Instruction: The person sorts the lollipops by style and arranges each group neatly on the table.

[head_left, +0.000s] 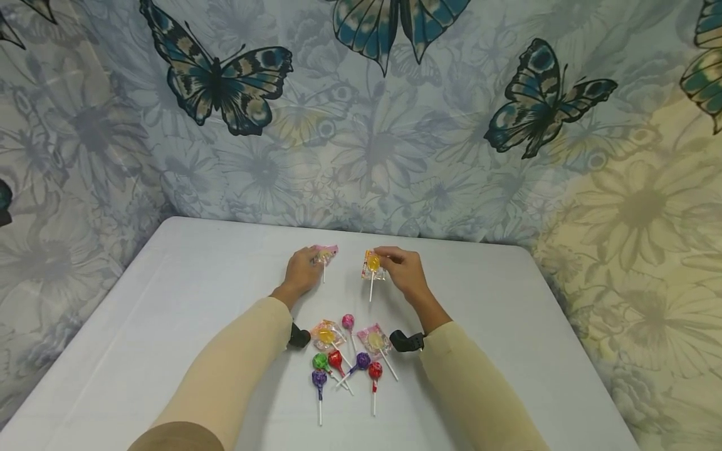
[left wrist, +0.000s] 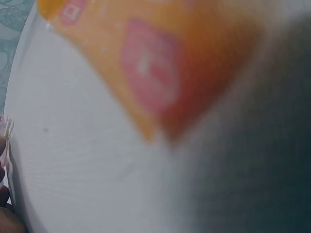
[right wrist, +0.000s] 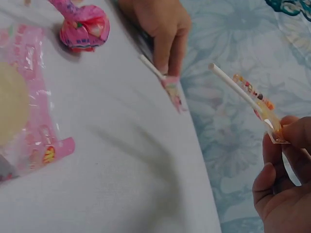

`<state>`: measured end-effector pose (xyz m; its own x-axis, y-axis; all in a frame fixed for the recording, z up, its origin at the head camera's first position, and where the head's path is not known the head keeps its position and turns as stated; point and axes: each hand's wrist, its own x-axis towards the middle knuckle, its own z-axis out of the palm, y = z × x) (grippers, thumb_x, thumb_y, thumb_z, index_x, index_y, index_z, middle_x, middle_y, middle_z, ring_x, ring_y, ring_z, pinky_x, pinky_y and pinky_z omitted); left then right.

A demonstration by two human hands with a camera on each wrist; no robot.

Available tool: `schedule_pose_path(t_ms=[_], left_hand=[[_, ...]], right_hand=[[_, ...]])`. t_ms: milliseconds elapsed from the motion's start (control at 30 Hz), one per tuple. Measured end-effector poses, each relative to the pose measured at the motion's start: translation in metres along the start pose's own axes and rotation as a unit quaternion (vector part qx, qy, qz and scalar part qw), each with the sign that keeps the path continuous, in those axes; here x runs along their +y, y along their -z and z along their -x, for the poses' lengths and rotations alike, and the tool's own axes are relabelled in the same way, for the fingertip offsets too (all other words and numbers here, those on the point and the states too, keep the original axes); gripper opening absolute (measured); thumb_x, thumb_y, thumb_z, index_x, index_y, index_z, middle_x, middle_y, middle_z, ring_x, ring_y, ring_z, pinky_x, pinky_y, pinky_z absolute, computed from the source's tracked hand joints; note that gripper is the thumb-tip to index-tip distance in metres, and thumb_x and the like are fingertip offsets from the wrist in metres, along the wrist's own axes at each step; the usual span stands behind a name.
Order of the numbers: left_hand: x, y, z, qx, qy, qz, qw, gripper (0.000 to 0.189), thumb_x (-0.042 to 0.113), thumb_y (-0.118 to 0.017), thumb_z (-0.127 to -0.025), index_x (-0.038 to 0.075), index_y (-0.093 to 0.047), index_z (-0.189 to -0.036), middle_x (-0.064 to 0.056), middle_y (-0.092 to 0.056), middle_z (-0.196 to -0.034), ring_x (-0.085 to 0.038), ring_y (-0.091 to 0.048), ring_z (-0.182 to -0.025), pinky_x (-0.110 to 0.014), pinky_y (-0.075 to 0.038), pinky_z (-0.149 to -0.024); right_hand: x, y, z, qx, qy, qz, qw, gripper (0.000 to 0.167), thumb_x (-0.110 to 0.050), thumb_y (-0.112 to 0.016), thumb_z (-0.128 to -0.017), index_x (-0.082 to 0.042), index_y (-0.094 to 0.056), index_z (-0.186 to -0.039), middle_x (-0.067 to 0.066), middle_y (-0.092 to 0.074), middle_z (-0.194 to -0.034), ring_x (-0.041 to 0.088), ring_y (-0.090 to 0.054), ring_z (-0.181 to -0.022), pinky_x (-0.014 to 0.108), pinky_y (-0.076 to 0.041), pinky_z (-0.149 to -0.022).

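Observation:
My left hand (head_left: 303,270) pinches a pink-wrapped lollipop (head_left: 324,255) by its wrapper, its stick pointing down near the back of the table. To its right, my right hand (head_left: 400,266) holds a yellow lollipop (head_left: 373,260) in a clear printed wrapper between thumb and fingers, raised with its stick free. The right wrist view shows this yellow lollipop (right wrist: 268,119) edge-on at the fingertips. Nearer the body lie an orange-wrapped flat lollipop (head_left: 326,337) and a pink-wrapped flat one (head_left: 375,341). The orange wrapper (left wrist: 146,63) looms blurred in the left wrist view.
Between the forearms, a pink ball lollipop (head_left: 348,322), a green one (head_left: 320,361), a red one (head_left: 335,359) and several more red and purple ones lie loosely, some sticks crossing. The white table (head_left: 225,250) meets butterfly-printed cloth (head_left: 395,188) at its back edge.

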<state>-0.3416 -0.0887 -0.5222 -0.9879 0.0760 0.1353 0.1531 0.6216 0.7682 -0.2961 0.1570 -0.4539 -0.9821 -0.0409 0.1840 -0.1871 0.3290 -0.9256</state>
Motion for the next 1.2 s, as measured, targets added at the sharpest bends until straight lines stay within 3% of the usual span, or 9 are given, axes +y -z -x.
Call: schedule_pose_path(t_ms=[333, 600, 900, 1200], left_hand=[[0.004, 0.002, 0.002, -0.001, 0.013, -0.007, 0.9999, 0.041, 0.007, -0.061, -0.091, -0.006, -0.055, -0.130, -0.017, -0.048, -0.141, -0.034, -0.034, -0.135, -0.040, -0.021, -0.112], [0.003, 0.000, 0.001, -0.006, -0.003, -0.026, 0.9997, 0.043, 0.008, -0.059, -0.092, -0.008, -0.054, -0.131, -0.018, -0.047, -0.141, -0.035, -0.035, -0.134, -0.042, -0.022, -0.111], [0.001, -0.002, 0.001, 0.005, -0.010, -0.023, 0.9997, 0.040, 0.008, -0.059, -0.091, -0.008, -0.056, -0.128, -0.018, -0.049, -0.139, -0.036, -0.036, -0.133, -0.043, -0.023, -0.111], [0.002, 0.000, 0.002, 0.011, -0.011, -0.015, 0.9998, 0.038, 0.006, -0.060, -0.090, -0.007, -0.059, -0.126, -0.017, -0.049, -0.139, -0.035, -0.036, -0.134, -0.041, -0.022, -0.111]], right_hand=[[0.015, -0.015, -0.027, -0.005, -0.077, 0.030, 0.9966, 0.020, -0.007, -0.061, -0.093, -0.009, -0.075, -0.108, 0.006, -0.066, -0.115, 0.021, -0.059, -0.096, 0.036, -0.050, -0.080], [0.027, -0.028, -0.044, -0.010, -0.102, 0.048, 0.9936, 0.019, -0.008, -0.063, -0.092, -0.012, -0.076, -0.105, 0.004, -0.066, -0.114, 0.022, -0.058, -0.099, 0.037, -0.049, -0.077], [0.036, -0.038, -0.051, -0.007, -0.126, 0.053, 0.9906, 0.020, -0.007, -0.060, -0.093, -0.009, -0.075, -0.107, 0.008, -0.063, -0.120, 0.024, -0.052, -0.116, 0.039, -0.046, -0.089], [0.047, -0.046, -0.057, -0.034, -0.117, 0.157, 0.9800, 0.027, -0.008, -0.060, -0.091, -0.012, -0.073, -0.114, 0.009, -0.065, -0.118, 0.022, -0.062, -0.097, 0.036, -0.051, -0.075]])
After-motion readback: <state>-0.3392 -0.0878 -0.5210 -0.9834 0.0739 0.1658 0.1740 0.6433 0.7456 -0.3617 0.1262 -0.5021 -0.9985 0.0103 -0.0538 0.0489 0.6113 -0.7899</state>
